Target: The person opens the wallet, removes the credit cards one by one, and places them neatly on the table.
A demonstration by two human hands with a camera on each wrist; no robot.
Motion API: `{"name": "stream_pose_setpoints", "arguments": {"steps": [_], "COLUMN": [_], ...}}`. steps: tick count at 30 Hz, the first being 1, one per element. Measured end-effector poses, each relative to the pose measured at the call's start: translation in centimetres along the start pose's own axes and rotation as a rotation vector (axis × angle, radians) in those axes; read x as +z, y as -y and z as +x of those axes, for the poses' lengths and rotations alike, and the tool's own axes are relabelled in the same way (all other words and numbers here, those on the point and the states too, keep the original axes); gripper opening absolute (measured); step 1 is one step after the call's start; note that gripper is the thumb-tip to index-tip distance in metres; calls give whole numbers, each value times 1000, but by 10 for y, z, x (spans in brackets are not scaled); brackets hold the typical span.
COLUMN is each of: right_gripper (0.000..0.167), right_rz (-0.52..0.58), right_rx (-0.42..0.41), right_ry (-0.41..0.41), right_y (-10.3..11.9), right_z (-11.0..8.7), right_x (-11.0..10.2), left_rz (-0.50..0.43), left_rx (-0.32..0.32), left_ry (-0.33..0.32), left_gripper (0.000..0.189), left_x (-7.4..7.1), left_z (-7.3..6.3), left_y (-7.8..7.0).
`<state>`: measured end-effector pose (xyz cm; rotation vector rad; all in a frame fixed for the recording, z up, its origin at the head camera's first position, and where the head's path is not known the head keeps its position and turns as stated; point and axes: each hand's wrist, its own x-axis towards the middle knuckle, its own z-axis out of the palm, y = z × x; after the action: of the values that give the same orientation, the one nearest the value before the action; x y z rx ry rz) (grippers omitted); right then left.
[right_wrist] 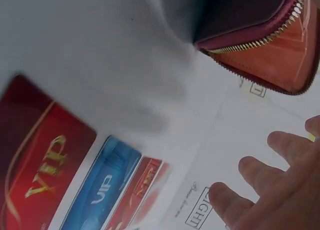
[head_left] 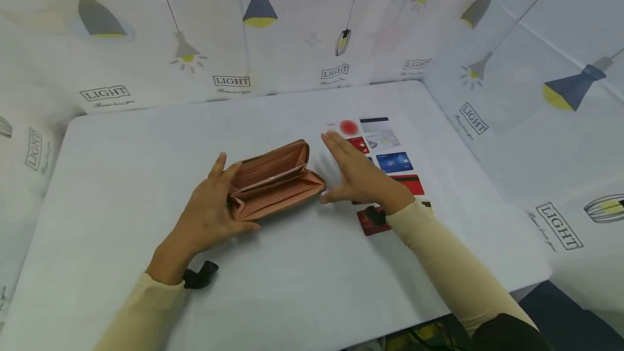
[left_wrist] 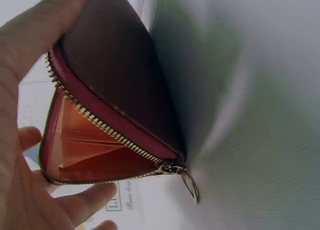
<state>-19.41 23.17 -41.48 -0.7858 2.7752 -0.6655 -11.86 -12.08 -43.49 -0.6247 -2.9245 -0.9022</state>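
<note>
An unzipped wallet stands spread on the table in the head view, its salmon-pink inner pockets facing up. My left hand holds its left end, thumb along the near side and fingers at the far side. In the left wrist view the wallet shows a dark outer cover, a gold-toothed zip and a hanging zip pull. My right hand hovers just right of the wallet with fingers extended, holding nothing. It partly hides several cards, among them a blue card and a dark red card.
Cards lie in two rough columns on the right of the white table, including a white-and-grey card and a red card. A lamp-printed cloth hangs behind and at the sides. A dark object lies beyond the lower right edge.
</note>
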Motion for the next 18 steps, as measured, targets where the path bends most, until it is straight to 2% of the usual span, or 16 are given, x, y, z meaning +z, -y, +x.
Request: {"name": "stream_pose_setpoints", "arguments": {"steps": [4,9,13,18], "right_gripper": [142,138,130,120], "right_rz": [-28,-38,-30,-43], "right_rx": [-47,-68,-53,-83], "right_ry": [51,78,63,11], "right_y": [10,13,16,18], "right_z": [16,25,25,24], "right_x": [8,14,16,17], "left_rz": [28,22,-16,-41], "left_rx": [30,57,51,51], "left_ry": [-1,4,18,18], "left_gripper": [139,139,132,124], "left_x": [-1,-2,-2,-4], "left_z": [-2,-3,-3,-5], "left_y": [-2,-3,-3,-3]}}
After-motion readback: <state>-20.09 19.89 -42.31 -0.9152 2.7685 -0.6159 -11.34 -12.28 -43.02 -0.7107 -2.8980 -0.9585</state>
